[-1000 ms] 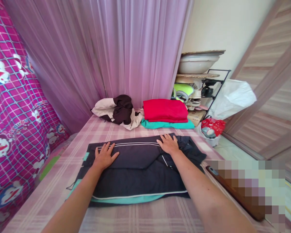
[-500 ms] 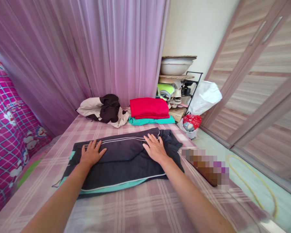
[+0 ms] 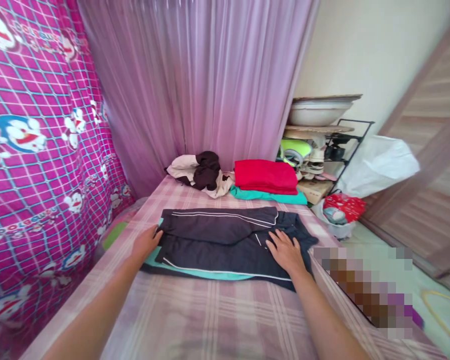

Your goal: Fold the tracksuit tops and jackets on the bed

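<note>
A folded dark navy garment (image 3: pixel 217 255) with white piping and teal parts lies flat across the bed in front of me. My left hand (image 3: pixel 147 243) is at its left end, fingers stretched out and touching the edge near the teal part. On the right part of the garment rests my right hand (image 3: pixel 288 252), palm down with fingers spread. Neither hand grips anything that I can see.
Behind the garment, a red folded cloth (image 3: pixel 265 176) lies on a teal one (image 3: pixel 270 196), beside a crumpled beige and dark brown garment (image 3: pixel 208 172). A rack (image 3: pixel 345 160), white bag (image 3: pixel 378 165) and blurred item (image 3: pixel 371 290) are on the right. Patterned pink fabric (image 3: pixel 52 150) hangs left.
My left hand has slid to the garment's left edge, and my right hand has moved down from its upper border. The view has turned left.
</note>
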Demonstrator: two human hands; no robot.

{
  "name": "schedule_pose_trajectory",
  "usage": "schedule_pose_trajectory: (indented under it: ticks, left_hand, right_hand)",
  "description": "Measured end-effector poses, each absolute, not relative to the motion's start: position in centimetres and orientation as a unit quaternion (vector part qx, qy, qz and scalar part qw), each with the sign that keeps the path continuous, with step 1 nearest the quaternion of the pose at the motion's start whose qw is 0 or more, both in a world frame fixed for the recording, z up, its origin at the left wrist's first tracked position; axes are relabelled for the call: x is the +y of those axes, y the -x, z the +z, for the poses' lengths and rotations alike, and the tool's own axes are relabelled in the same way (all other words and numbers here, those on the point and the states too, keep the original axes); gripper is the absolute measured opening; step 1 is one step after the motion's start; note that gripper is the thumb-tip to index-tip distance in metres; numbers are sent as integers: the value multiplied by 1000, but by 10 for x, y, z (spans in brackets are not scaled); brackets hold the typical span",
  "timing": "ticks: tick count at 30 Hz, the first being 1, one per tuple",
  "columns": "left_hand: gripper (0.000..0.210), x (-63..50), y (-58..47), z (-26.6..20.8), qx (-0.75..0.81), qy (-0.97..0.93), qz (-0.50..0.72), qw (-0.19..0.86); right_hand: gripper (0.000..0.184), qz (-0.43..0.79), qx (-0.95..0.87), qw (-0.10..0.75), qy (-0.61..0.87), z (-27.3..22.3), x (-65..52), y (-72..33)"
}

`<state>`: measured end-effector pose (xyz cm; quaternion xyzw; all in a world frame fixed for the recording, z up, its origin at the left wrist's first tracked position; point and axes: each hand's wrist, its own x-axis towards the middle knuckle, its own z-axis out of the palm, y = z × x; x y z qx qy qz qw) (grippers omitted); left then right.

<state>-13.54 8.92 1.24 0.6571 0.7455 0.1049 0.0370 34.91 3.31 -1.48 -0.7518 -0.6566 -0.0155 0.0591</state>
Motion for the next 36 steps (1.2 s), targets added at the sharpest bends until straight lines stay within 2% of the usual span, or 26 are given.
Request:
schedule_pose_trajectory:
  ticks: [7,28,36]
  left_hand:
    - [43,78,144,-15,724,-653,219,37]
    - [39,71,143,-28,756,-610,235,4]
    - [42,75,148,-26,738,-627,247,12]
  right_hand:
    - [51,-46,-659,58,748,-23,32,-356]
    - [68,-96,-702,136,693,-44,28,-378]
    - [57,-101,-685,102,714,-38,30,-367]
